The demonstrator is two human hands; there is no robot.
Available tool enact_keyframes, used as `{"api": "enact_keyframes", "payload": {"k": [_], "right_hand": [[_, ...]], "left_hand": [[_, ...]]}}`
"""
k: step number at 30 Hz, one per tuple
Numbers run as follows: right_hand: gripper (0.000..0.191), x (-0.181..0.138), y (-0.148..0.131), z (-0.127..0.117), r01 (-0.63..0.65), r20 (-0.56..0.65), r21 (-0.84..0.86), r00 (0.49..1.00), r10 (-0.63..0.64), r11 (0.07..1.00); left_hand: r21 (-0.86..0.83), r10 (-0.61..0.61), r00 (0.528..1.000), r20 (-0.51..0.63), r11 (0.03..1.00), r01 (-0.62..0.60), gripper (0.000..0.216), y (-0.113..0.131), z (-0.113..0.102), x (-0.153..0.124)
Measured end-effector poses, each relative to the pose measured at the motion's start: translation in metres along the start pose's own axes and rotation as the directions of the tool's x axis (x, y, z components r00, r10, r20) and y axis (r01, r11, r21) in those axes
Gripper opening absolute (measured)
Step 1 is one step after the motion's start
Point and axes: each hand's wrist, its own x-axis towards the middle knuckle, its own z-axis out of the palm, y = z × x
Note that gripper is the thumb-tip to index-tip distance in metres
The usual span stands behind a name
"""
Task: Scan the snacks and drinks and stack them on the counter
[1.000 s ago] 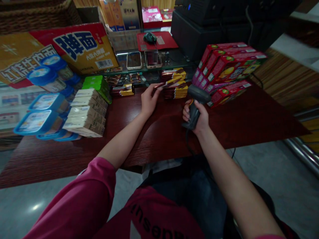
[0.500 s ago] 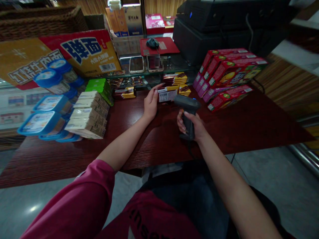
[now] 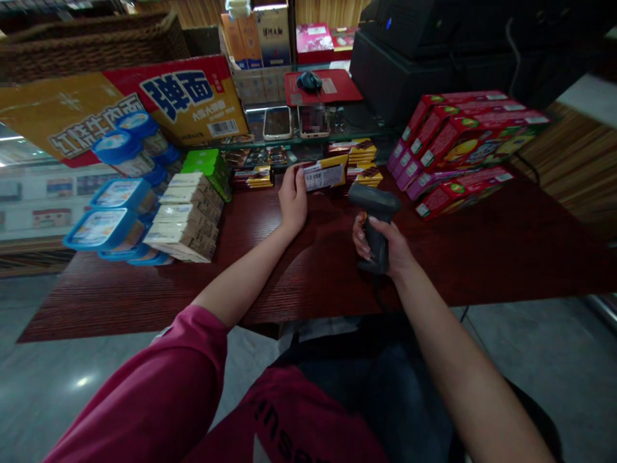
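Note:
Between the thumb and fingers of my left hand (image 3: 293,200) is a chocolate bar (image 3: 326,177) in a yellow and dark wrapper, its printed label side facing me. My right hand (image 3: 385,241) is wrapped round the grip of a dark barcode scanner (image 3: 375,200), whose head points toward the bar from the right, apart from it. Just behind the held bar lies a stack of similar chocolate bars (image 3: 362,152). Another small stack of bars (image 3: 254,177) sits left of my left hand.
Blue-lidded tubs (image 3: 103,228), pale small boxes (image 3: 186,225) and a green box (image 3: 208,170) stand at the left. Red boxes (image 3: 463,138) are piled at the right. Two phones (image 3: 277,123), a mouse (image 3: 309,81) and a large carton (image 3: 183,106) are behind.
The view has swung slightly left, so things appear further right. The chocolate bar in my left hand is tilted more, its right end raised. Both hands keep their holds.

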Motion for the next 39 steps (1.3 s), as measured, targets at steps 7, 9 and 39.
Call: {"api": "enact_keyframes", "payload": {"k": [7,9,39], "right_hand": [[0.032,0.002,0.0,0.0,-0.041,-0.003,-0.009,0.999,0.04,0.999],[0.032,0.003,0.001,0.001,-0.056,-0.006,-0.015,0.998,0.056,0.998],[0.026,0.0,-0.002,0.002,-0.091,-0.113,-0.002,0.99,0.09,0.996]], "left_hand": [[0.126,0.057,0.983,-0.177,0.991,-0.035,0.055,-0.039,-0.069,0.019],[0.182,0.094,0.984,-0.149,0.981,-0.066,0.053,-0.05,-0.084,0.025],[0.624,-0.013,0.976,0.219,0.771,-0.13,0.055,-0.069,-0.088,0.022]]}}
